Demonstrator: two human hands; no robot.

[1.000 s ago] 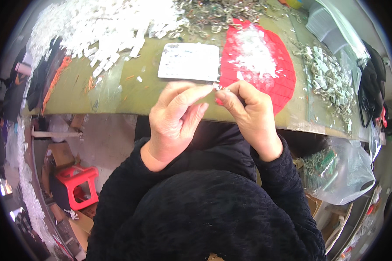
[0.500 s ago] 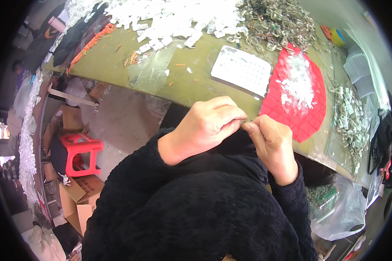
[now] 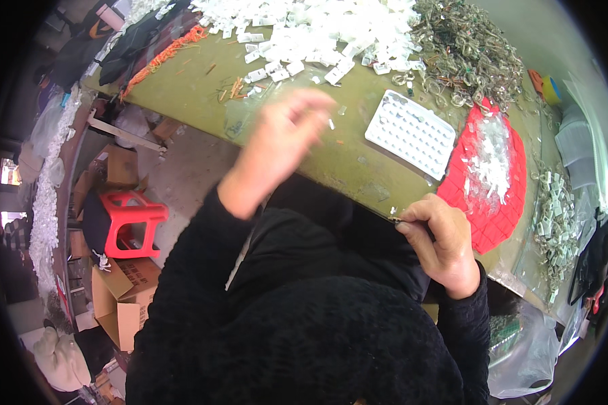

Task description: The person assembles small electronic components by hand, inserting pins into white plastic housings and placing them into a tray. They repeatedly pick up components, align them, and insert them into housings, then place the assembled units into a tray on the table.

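Note:
My right hand (image 3: pixel 442 239) is closed in a pinch at the table's near edge. A small brownish thing (image 3: pixel 394 219) shows at its fingertips, too tiny for me to name. My left hand (image 3: pixel 280 145) is out over the table, its fingers smeared by motion. A small white bit (image 3: pixel 331 124) lies close to its fingertips. Beyond that hand spreads a heap of white plastic tags (image 3: pixel 338 30). Between the hands and the far side is a white tray (image 3: pixel 405 145) with rows of small dimples. Beside it, a red cloth (image 3: pixel 513 196) carries small clear and white pieces.
A tangled pile of greenish cords with metal-looking clips (image 3: pixel 469 50) stands at the far right. More tagged cords (image 3: pixel 554 229) lie at the right edge. Orange string (image 3: pixel 159 57) crosses the far left corner. A red stool (image 3: pixel 132 219) and an open cardboard box (image 3: pixel 125 297) stand left below.
My left hand has left the right one and moved up and left over the table. The right hand, still pinching, sits slightly lower and further right. The view has shifted.

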